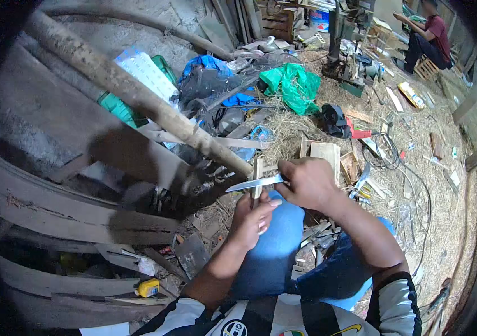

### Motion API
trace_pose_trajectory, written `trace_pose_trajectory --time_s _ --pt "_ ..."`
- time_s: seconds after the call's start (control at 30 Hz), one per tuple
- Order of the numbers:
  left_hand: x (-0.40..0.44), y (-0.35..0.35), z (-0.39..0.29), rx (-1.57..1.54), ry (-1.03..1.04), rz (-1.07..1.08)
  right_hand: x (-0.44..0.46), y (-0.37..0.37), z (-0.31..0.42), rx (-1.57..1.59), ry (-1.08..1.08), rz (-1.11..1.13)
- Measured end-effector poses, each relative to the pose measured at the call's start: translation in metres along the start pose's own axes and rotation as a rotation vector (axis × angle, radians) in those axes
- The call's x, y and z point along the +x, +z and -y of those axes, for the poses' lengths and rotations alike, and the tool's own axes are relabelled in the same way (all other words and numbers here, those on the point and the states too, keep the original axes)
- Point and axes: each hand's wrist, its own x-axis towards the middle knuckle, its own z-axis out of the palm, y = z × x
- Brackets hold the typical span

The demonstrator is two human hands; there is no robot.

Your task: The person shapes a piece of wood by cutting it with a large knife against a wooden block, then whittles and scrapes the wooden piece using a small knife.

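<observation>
My left hand (251, 223) is closed around the lower end of a narrow wooden stick (258, 173), which stands roughly upright above my knee. In my right hand (311, 183) is a knife, its fist wrapped round the handle, which the fingers hide. The knife blade (249, 183) points left and lies across the stick, just above my left fingers. Whether its edge bites into the wood I cannot tell.
A long pole (137, 92) slants down from the upper left toward my hands. A red power tool (356, 130) with a cord lies ahead on the straw-strewn floor. Wooden slats (70, 213) stand at my left. Another person (432, 36) sits at the far right.
</observation>
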Motion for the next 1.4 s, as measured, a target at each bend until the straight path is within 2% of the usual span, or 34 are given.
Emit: trace_pose_trajectory --time_s 0.13,0.3,0.5,0.57,0.63,0.8,0.87,0.9,0.97,1.23,1.4 --pt "0.011 0.021 0.002 0.159 0.048 0.068 0.002 0.011 -0.02 0.009 -0.032 -0.107" --pt "0.008 0.037 -0.013 0.083 -0.06 0.038 -0.001 0.006 -0.028 -0.02 -0.032 -0.151" --pt "0.02 0.043 0.001 0.179 0.098 0.045 -0.008 0.006 -0.033 -0.081 -0.047 -0.159" --pt "0.022 0.041 -0.006 0.097 0.024 0.019 -0.009 0.01 -0.033 -0.147 -0.083 -0.213" --pt "0.029 0.032 -0.007 0.08 -0.128 0.093 -0.007 0.014 -0.034 -0.16 -0.097 -0.221" --pt "0.032 0.044 -0.001 0.174 0.003 0.008 0.001 0.016 -0.034 -0.126 -0.033 -0.159" --pt "0.036 0.046 0.004 0.141 0.127 -0.052 0.003 0.018 -0.033 -0.14 -0.039 -0.174" --pt "0.035 0.043 0.002 0.138 0.126 -0.055 0.003 0.019 -0.033 -0.154 -0.046 -0.193" --pt "0.032 0.037 -0.005 0.043 -0.068 -0.052 0.004 0.019 -0.032 -0.149 -0.047 -0.198" --pt "0.041 0.035 0.0 0.225 0.212 0.006 0.011 0.016 -0.031 -0.223 -0.056 -0.164" --pt "0.049 0.021 0.001 0.185 0.029 0.081 0.012 0.023 -0.032 -0.201 -0.053 -0.149"
